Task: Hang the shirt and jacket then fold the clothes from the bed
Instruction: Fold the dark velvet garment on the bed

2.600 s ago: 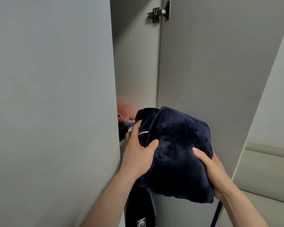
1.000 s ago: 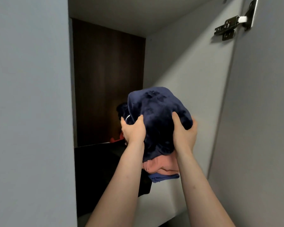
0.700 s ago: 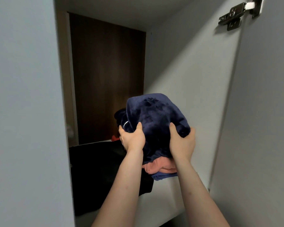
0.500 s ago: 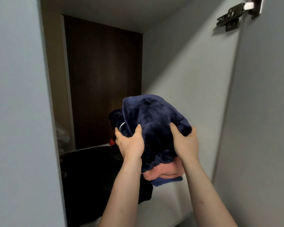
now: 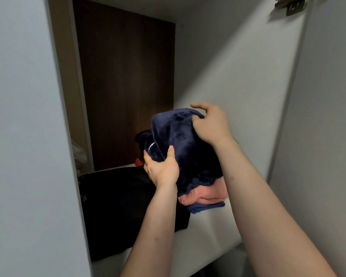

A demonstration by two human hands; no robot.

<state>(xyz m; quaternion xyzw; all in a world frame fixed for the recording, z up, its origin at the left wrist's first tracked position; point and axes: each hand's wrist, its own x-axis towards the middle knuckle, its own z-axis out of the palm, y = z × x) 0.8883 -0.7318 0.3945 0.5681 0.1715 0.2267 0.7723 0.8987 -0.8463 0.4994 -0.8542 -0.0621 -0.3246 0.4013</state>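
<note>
- A folded dark navy plush garment (image 5: 180, 150) sits at the centre of the frame, inside an open wardrobe compartment, on top of a small stack of folded clothes.
- The left hand (image 5: 162, 168) grasps the garment's lower left side: its thumb lies up along the near face of the fabric and its fingers wrap round the left edge, beside a thin white stripe on the cloth.
- The right hand (image 5: 210, 124) grips the garment's upper right corner from above; the thumb pinches a fold of plush, while the forefinger sticks out loosely to the left over the top.
- The garment lies between the two hands, the left low and near, the right high and further in.
- Under the navy garment lies a folded salmon-pink piece (image 5: 206, 194), and under that a folded blue piece (image 5: 206, 206) whose edge juts out toward the lower right.
- The stack rests on a pale shelf (image 5: 206, 232) that runs across the lower centre of the frame.
- A black mass of fabric (image 5: 124, 206) fills the shelf to the left of the stack, touching it.
- A small red scrap (image 5: 138, 162) shows behind, just left of the left hand.
- The back panel (image 5: 126, 86) is dark brown wood; the side wall (image 5: 234, 66) on the right is pale grey.
- A metal hinge (image 5: 290, 5) sits at the upper right edge; a grey door panel (image 5: 18, 136) fills the left of the frame.
</note>
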